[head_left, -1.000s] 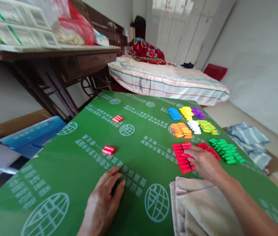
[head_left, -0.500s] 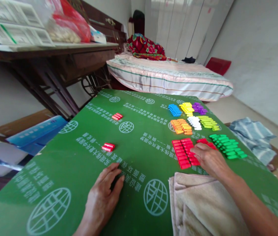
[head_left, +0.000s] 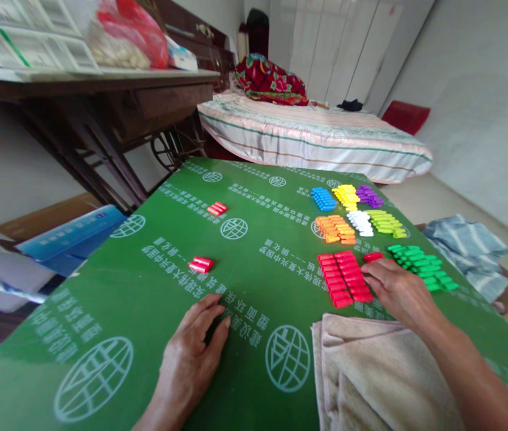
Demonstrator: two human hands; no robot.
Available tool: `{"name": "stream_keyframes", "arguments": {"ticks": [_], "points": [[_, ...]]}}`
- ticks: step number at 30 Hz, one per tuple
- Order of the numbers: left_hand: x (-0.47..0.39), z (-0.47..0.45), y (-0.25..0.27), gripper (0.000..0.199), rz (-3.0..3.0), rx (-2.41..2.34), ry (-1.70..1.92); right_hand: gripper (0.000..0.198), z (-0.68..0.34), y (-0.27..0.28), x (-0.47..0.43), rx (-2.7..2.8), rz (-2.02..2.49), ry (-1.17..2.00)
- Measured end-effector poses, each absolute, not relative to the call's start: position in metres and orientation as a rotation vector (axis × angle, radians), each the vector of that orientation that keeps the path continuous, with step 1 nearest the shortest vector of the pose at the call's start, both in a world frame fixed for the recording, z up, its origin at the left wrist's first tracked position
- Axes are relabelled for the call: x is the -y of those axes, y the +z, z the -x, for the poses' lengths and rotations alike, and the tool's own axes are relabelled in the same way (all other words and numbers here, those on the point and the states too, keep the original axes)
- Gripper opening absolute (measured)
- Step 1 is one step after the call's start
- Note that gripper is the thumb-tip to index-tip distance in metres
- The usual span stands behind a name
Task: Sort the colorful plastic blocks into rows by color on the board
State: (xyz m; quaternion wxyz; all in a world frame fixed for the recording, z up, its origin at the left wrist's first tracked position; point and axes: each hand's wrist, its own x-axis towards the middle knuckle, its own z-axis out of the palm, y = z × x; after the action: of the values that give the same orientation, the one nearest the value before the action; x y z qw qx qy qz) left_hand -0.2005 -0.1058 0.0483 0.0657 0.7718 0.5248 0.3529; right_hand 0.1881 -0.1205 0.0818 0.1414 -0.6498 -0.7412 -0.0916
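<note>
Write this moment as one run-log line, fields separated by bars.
left hand: flat on green printed board | right hand: fingers on red plastic pieces | folded beige towel: under right forearm

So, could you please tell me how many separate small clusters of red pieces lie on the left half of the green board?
2: one red cluster toward the far left, another red cluster nearer, just beyond the left hand. None seems hidden.

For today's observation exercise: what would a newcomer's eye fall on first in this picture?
First, the bright piles of small pieces sorted by colour at the far right of the green board: blue, yellow, purple, orange, white and green. Nearest them, the right hand rests on the red pieces. The left hand lies flat on the board, beside a folded towel.
</note>
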Motion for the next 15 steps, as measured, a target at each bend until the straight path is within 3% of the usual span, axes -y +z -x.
{"name": "stream_keyframes", "arguments": {"ticks": [15], "points": [[0.11,0.201,0.049,0.02,-2.345,-1.582,1.089,0.028,-0.148,0.108,0.094,2.19,1.799,-0.105]]}}
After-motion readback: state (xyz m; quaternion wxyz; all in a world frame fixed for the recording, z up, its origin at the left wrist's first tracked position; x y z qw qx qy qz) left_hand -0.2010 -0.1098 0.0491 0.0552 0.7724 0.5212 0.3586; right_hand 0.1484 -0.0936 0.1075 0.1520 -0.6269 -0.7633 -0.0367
